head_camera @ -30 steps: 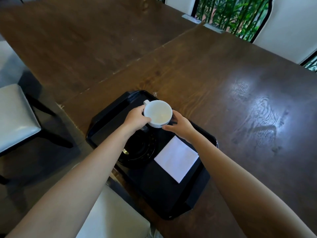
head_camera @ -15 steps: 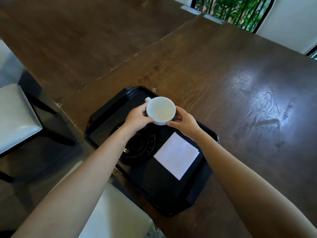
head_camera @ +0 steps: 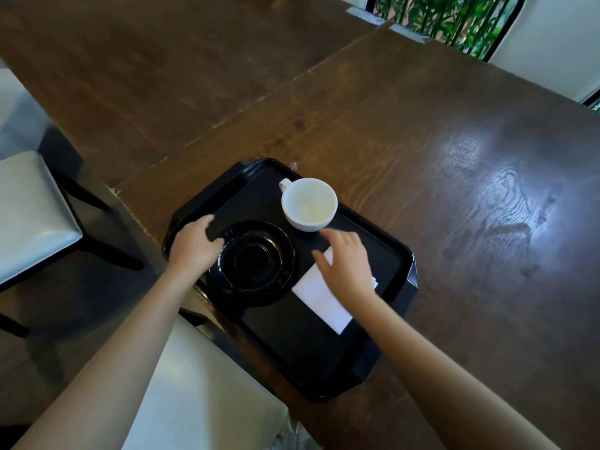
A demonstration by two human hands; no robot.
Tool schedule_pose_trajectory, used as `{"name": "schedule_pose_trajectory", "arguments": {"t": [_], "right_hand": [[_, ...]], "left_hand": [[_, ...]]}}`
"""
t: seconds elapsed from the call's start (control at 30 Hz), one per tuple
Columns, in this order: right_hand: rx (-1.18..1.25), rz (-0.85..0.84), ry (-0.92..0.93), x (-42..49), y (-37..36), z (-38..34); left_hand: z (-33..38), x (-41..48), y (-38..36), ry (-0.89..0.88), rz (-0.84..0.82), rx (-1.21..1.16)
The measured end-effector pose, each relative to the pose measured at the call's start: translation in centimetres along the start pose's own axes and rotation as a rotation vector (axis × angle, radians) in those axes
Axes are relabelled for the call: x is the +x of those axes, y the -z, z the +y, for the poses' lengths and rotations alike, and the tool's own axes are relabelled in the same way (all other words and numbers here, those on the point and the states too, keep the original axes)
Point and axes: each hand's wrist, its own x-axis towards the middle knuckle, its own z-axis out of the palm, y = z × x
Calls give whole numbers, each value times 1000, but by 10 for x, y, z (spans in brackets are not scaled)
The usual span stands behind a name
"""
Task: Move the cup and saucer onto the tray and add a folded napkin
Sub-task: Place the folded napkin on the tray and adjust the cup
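Note:
A white cup (head_camera: pixel 309 204) stands upright on the far part of the black tray (head_camera: pixel 292 345), handle pointing far left, with neither hand on it. A black saucer (head_camera: pixel 256 261) lies on the tray just near-left of the cup, with nothing on it. My left hand (head_camera: pixel 194 245) rests at the saucer's left rim, fingers loosely curled and holding nothing. My right hand (head_camera: pixel 347 264) hovers open, fingers spread, over the folded white napkin (head_camera: pixel 319 297), which lies flat on the tray to the right of the saucer. The hand covers the napkin's far corner.
The tray sits at the near edge of a dark wooden table (head_camera: pixel 454 190). A grey-cushioned chair (head_camera: pixel 29 216) stands at the left, and a white seat (head_camera: pixel 201 394) is below the tray. A window with green plants (head_camera: pixel 448 17) is at the far end.
Both hands held the cup above the saucer; now the cup stands on the tray's far part and both hands have let go and drawn back toward me.

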Motion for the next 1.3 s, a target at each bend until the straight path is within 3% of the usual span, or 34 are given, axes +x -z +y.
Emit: {"name": "schedule_pose_trajectory", "arguments": {"t": [0.2, 0.43, 0.63, 0.77, 0.87, 1.13, 1.3], "right_hand": [[-240, -185, 128, -18, -29, -20], [-287, -194, 124, -15, -31, -18], [-257, -137, 103, -21, -20, -13], [-370, -220, 38, -40, -9, 4], [-433, -343, 28, -51, -8, 15], [-436, -396, 54, -57, -4, 22], [-217, -322, 16, -45, 6, 18]], "left_hand": [[-21, -11, -12, -17, -61, 38], [-20, -10, -18, -33, 29, -57], [-13, -12, -22, -46, 2, 7], [-2, -42, -26, -211, 173, 91], [10, -69, -45, -383, 146, 148], [5, -91, -73, -403, 21, 254], [13, -80, -60, -387, 28, 87]]}}
